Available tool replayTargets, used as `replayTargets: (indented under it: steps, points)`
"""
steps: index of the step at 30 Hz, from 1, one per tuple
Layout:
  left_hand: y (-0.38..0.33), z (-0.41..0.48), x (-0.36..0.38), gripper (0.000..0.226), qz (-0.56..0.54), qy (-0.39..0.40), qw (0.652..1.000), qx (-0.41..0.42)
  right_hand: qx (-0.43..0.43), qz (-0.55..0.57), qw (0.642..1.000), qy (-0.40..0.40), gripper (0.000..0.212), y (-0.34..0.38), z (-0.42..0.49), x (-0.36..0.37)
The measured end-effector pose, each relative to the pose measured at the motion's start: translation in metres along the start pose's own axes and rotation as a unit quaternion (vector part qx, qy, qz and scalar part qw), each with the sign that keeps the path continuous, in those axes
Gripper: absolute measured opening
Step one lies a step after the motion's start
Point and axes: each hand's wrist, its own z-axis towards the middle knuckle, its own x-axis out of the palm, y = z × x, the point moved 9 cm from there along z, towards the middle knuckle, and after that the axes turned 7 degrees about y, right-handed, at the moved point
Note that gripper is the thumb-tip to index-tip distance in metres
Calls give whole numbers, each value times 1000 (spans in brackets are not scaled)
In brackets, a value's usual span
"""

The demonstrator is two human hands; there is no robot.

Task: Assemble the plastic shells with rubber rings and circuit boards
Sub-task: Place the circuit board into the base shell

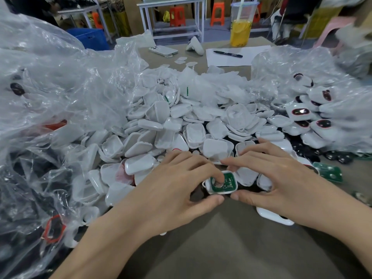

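Bench [221, 248] front: left hand [175, 184] and right hand [281, 178] pinch shell [209, 190], left forefinger [218, 176] seating board [230, 183]; next probably even pressure.

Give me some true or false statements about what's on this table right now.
1. A green circuit board lies inside the white shell. True.
2. The left hand presses a finger onto that board. True.
3. The right hand lies flat, away from the shell. False: it pinches the shell.
4. The drink cup is empty. False: yellow drink fills its lower part.
5. The black pen stands in that cup. False: it lies on white paper.
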Motion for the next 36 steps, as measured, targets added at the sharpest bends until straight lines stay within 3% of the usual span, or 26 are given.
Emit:
replayTargets:
  steps: [4, 11, 24, 36]
  points:
    - [-3, 1, -2, 21, 11, -30, 999, 9, -1, 7, 1000, -9, 56, 2, -1, -2]
    - [-13, -3, -22, 15, 72, -163, 982, 58, -16, 20, 996, -91, 59, 8, -4, -20]
    - [-11, -6, -25, 14, 49, -172, 982, 60, -25, 16, 991, -127, 62, 8, -8, -23]
    - [-13, -8, -30, 13, 28, -188, 980, 63, -20, 35, 988, -147, 50, 12, -11, -31]
